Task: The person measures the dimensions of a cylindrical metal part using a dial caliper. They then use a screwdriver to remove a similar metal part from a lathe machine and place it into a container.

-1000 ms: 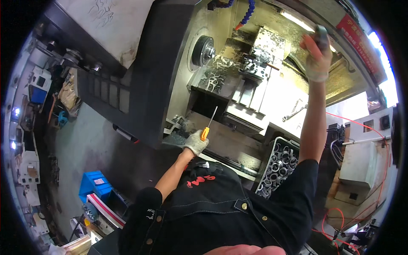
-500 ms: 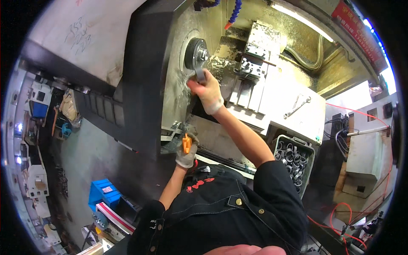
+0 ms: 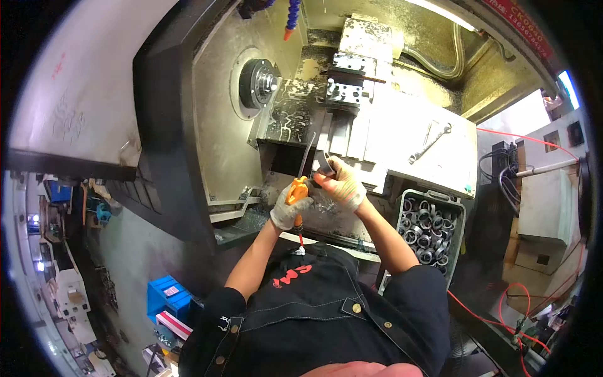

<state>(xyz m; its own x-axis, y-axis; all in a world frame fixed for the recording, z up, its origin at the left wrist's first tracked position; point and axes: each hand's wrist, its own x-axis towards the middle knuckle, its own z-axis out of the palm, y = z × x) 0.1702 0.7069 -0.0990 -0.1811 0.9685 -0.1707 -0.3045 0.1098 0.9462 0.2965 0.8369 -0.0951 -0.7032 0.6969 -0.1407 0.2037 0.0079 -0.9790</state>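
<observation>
My left hand point(image 3: 287, 211), in a pale work glove, is closed around an orange air blow gun point(image 3: 298, 190). Its long thin nozzle points up and away from me, and a red hose leaves its lower end. Just right of it, my gloved right hand point(image 3: 345, 187) grips a grey metal ring point(image 3: 325, 164) close to the gun. Part of the ring is hidden by the fingers. Beyond both hands, the round dark spindle chuck point(image 3: 254, 83) of a lathe protrudes from the machine's left wall, with a shiny metal fitting at its centre.
A grey bin point(image 3: 463, 229) full of metal rings point(image 3: 427, 229) stands to the right of my right forearm. The tool slide point(image 3: 344, 92) lies across from the chuck. A wrench point(image 3: 430, 144) rests on the pale machine cover. A blue coolant nozzle point(image 3: 293, 16) hangs above the chuck.
My right hand has come down from the chuck toward me, with the grey ring in it. My left hand has raised the blow gun beside it. The view has shifted right.
</observation>
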